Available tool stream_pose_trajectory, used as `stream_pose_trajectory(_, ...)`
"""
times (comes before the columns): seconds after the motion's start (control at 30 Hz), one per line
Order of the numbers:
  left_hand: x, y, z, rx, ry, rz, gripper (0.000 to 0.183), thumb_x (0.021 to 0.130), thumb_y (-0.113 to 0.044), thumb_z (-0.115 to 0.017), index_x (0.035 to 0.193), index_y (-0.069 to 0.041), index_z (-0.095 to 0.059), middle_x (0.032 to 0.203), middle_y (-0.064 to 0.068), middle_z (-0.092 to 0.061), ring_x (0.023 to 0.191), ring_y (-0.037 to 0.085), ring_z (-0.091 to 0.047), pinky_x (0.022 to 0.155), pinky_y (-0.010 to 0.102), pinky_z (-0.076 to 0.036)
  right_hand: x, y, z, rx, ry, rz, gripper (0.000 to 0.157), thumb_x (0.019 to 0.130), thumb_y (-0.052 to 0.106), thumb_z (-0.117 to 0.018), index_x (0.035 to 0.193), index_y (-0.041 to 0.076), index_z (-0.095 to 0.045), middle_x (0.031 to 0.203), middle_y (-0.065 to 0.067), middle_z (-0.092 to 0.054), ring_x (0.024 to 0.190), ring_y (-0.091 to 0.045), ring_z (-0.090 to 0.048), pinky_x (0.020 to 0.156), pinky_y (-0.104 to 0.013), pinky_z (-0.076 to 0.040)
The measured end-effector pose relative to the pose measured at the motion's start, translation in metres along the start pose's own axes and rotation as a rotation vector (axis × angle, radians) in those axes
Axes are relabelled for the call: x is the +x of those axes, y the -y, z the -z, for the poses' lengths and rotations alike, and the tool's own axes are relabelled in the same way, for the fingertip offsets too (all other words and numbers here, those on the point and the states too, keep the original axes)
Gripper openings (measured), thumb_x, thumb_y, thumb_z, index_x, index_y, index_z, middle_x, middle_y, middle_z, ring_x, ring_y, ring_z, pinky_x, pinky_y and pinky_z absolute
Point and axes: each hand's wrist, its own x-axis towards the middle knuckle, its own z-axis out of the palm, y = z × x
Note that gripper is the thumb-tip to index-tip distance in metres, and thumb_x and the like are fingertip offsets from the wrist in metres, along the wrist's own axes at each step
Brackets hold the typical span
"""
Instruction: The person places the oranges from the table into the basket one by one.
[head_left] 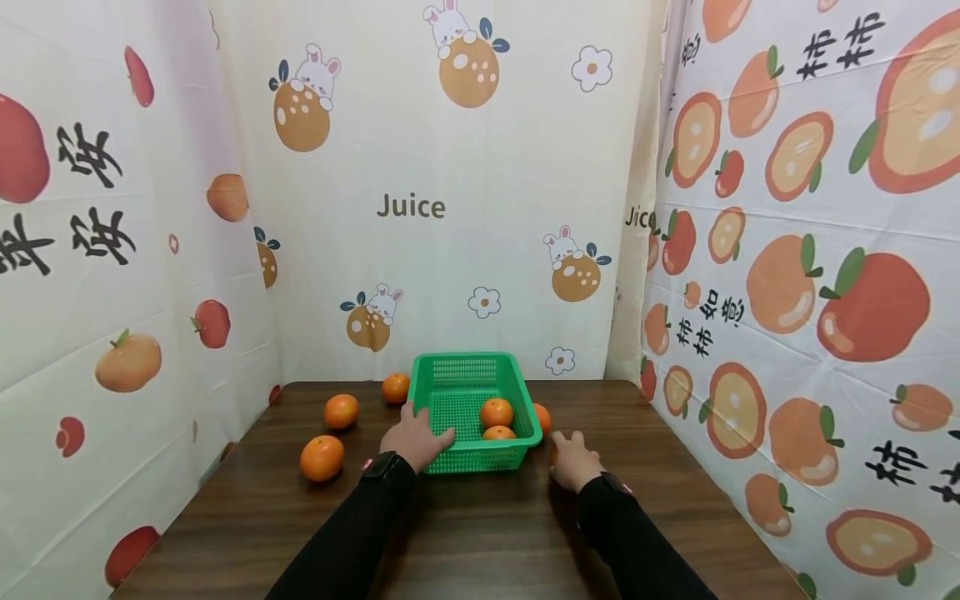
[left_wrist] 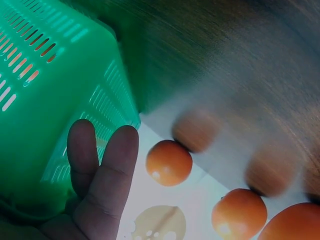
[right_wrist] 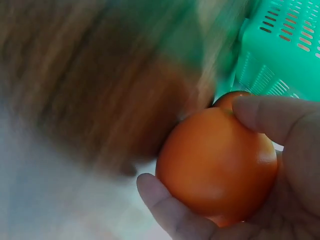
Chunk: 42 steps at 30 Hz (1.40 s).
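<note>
A lone orange [right_wrist: 217, 165] sits in the grasp of a person's right hand [head_left: 573, 461], right of center in the lower half of the head view, its skin mostly hidden there but filling the middle of the right wrist view. Thumb and fingers are curled about the fruit; whether it has left the dark wooden surface [head_left: 472, 533] cannot be told. The round, glossy skin may prove the weak point: a pinch off center could let it slip and roll toward the lower right of the frame. Just beyond it, close against the right wall of a green basket [head_left: 468, 463], a neighboring orange [head_left: 542, 418] could be knocked loose by a sideways sweep, and a low carry could catch the basket's rim. Inside, an upper orange [head_left: 497, 412] and a lower orange [head_left: 498, 433] crowd the right side, so fruit dropped there might strike them. At the basket's near left corner, the left hand [head_left: 412, 437] is spread wide, holding nothing; an uneven push from it could skew the basket toward the hand opposite, or nudge it against a far orange [head_left: 395, 388] by the upper left corner. Two outlying oranges [head_left: 322, 458] lie left of center, well apart from the basket.
</note>
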Motion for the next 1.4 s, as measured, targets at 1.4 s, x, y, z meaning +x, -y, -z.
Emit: stream_pose_trajectory(1.4,0.002,0.003,0.000,0.007,0.001,-0.013,0.093,0.092,-0.070,-0.056,0.158,-0.006,-0.050,0.167,0.027,-0.035,0.100,0.036,-0.070,0.091,0.054,-0.059,0.011,0.008,0.025,0.191,-0.338,0.014,0.051,0.097,0.024,-0.075,0.144,0.010,-0.060,0.134,-0.027,-0.048,0.086,-0.039,-0.059,0.081,-0.052,-0.052)
